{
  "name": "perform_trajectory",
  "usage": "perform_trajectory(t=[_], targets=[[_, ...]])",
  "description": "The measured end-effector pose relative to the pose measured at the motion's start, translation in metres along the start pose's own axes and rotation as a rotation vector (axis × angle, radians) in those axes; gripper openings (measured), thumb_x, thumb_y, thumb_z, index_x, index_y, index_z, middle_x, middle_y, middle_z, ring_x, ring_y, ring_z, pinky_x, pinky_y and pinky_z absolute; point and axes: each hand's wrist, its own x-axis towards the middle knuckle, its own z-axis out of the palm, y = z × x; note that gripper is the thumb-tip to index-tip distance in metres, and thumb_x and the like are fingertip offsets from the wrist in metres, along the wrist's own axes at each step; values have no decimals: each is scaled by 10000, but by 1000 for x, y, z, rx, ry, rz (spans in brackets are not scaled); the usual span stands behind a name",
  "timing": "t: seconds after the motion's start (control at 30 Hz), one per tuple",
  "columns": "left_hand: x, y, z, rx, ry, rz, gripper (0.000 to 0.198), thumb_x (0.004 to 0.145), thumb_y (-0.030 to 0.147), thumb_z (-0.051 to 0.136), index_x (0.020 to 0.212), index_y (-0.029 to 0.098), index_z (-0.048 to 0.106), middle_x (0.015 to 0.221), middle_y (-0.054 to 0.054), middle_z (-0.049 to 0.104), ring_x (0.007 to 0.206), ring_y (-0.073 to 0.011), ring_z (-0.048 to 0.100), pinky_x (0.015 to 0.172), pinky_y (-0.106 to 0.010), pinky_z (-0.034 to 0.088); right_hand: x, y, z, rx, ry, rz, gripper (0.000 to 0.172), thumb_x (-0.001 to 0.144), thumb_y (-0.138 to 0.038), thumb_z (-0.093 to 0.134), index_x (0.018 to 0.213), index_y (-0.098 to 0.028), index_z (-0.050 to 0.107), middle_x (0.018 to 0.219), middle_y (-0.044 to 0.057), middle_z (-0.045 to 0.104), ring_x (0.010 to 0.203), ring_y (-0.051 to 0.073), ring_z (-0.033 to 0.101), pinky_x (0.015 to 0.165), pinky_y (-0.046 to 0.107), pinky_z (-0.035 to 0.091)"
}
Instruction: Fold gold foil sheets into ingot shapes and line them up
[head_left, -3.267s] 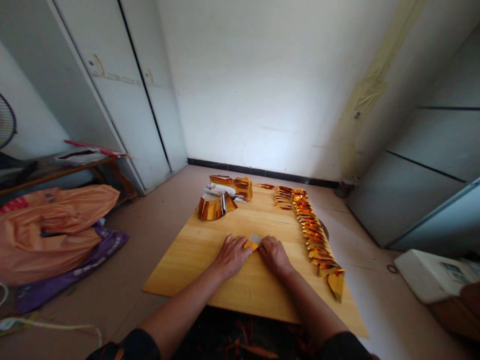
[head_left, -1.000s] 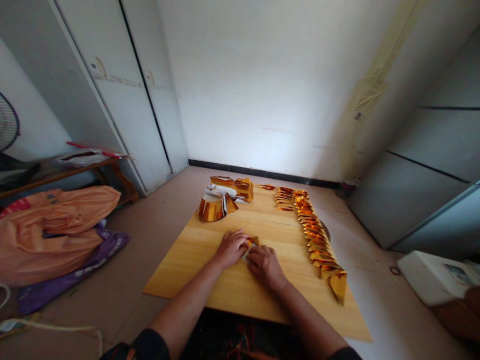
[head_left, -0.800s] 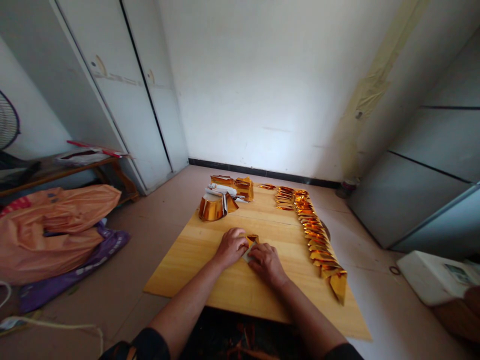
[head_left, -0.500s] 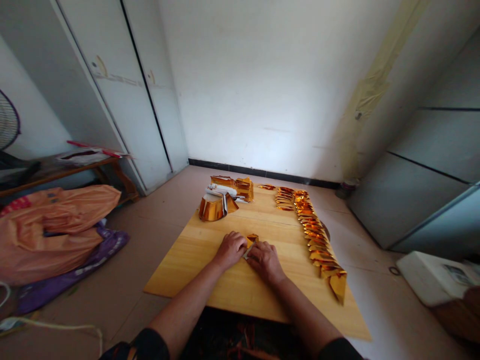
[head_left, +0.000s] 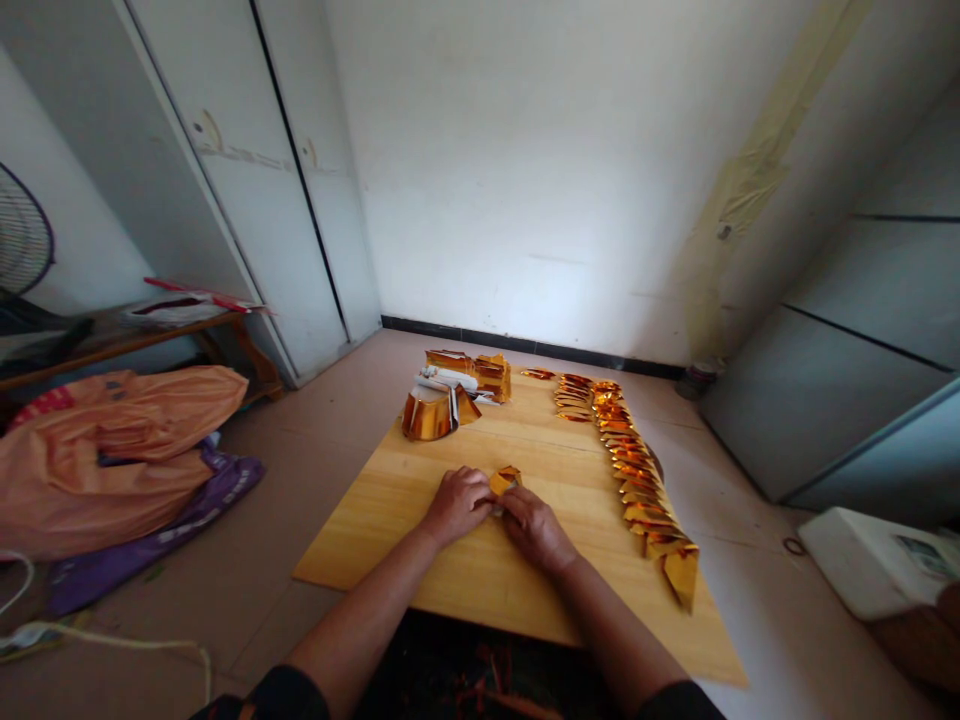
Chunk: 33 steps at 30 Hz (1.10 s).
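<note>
Near the middle of the wooden board [head_left: 390, 530], both hands pinch a small piece of gold foil paper [head_left: 505, 479] from either side. My left hand [head_left: 461, 505] is closed on its left edge, fingertips curled. My right hand [head_left: 536, 525] is closed on its lower right part, fingers bent over it. A folded gold face shows above the fingertips; the lower part is mostly hidden. A long overlapping row of folded gold foil pieces [head_left: 634, 465] runs down the board's right side. Curved gold foil sheets [head_left: 429, 416] lie at the far left beside a white roll [head_left: 450, 379].
More gold foil pieces [head_left: 574, 398] lie in a short stack at the back. Left on the floor are an orange bag [head_left: 127, 450] and a purple bag [head_left: 180, 530], with a bench [head_left: 251, 350] and a fan [head_left: 22, 235] behind. A white box [head_left: 862, 565] stands at the right.
The fingers of both hands have drawn closer together over the foil paper, and less of its pale underside shows. The whole view has shifted slightly.
</note>
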Motion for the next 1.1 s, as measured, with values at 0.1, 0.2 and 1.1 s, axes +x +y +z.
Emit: perform_trajectory(t=[0.1,0.2,1.1], targets=[[1,1,0,-6,5,-7,71,773,223,643,817,246,694,871,2,646,900,-172,542,788,-314,376,1,0,-3,32,22,11,230,870,-127,450,988,-220,624,927,38,617,892,145,585,804,247,463],[1,1,0,-7,-6,-12,88,778,226,635,833,249,700,885,-5,651,912,-177,545,797,-319,378,4,0,1,8,45,85,149,851,-150,502,826,-211,635,842,26,612,814,139,590,750,227,461],[2,-5,7,-42,43,1,126,774,183,625,802,258,722,859,1,667,884,-166,563,774,-310,394,19,-7,13,-329,23,490,107,798,-154,521,732,-190,598,775,15,607,619,108,533,556,210,321]])
